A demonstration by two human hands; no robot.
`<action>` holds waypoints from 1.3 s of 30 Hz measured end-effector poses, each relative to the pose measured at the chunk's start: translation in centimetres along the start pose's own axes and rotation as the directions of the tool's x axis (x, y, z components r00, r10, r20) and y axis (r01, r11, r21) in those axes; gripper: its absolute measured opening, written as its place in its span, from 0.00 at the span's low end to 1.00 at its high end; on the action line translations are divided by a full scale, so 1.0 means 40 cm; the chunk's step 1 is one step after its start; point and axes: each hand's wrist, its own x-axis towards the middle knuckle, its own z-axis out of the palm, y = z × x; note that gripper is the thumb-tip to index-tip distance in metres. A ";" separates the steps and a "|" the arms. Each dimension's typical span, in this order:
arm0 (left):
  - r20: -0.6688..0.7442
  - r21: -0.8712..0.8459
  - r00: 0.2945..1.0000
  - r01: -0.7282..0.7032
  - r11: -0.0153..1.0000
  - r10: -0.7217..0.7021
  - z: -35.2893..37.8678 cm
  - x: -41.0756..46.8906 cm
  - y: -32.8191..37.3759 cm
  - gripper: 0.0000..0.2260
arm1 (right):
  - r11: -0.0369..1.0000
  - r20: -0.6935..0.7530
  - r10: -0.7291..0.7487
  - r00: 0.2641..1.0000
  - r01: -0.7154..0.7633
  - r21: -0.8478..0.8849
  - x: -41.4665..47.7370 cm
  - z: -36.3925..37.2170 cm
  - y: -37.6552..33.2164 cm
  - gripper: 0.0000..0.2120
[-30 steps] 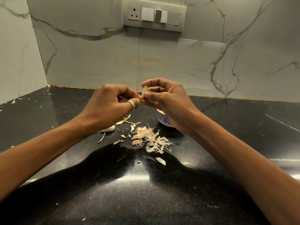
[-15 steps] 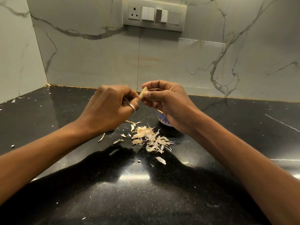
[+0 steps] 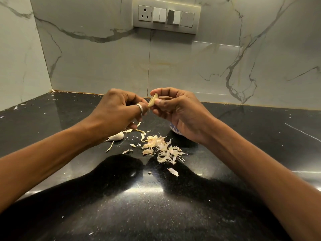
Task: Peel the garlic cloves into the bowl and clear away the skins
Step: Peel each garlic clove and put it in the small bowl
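Left forearm is coming in from 8 o'clock, left hand [image 3: 119, 112] hovering above the black counter [image 3: 69, 122], knuckles up and fingers curled. The finger wearing a ring [image 3: 139, 107] is reaching toward 3 o'clock and meeting the lower end of the garlic clove [image 3: 153, 101]. Can't tell whether it's pinching skin there or only touching. Right forearm is coming in from 4 o'clock. Right hand [image 3: 177, 112] is pinching the clove between thumb and forefinger, other fingers folded under.

Versus half a second ago: both hands are staying at about the same spot. The left hand is sitting slightly higher, so the unpeeled clove [image 3: 117, 136] on the counter at its 6 o'clock is showing again after being covered. The held clove is still in the same pinch at about the same tilt.

The held clove is up in the air between the two hands, not in the bowl [image 3: 174, 130]. Its long axis is running from 7 o'clock to 1 o'clock, steeply tilted, upper end tucked under the right forefinger. A thin strand is hanging off the lower end.

The skins [image 3: 161, 148] are lying in a loose pile at 6 o'clock of the held clove, with stray flakes around it. The bowl is sitting at 5 o'clock, mostly hidden under the right palm, contents not visible.
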 end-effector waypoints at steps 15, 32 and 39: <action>-0.080 0.127 0.996 -0.037 0.991 0.048 0.016 -0.005 -0.011 0.05 | 0.980 -0.044 -0.088 0.995 0.079 -0.181 0.012 -0.002 0.027 0.08; -0.070 0.058 0.998 0.001 0.998 0.003 0.017 0.003 -0.023 0.09 | 0.982 -0.061 -0.067 0.996 0.055 -0.180 0.009 -0.006 0.023 0.09; -0.057 0.069 0.994 -0.094 0.993 0.098 0.014 0.002 -0.024 0.03 | 0.989 -0.069 -0.072 0.995 0.062 -0.134 0.014 -0.014 0.024 0.10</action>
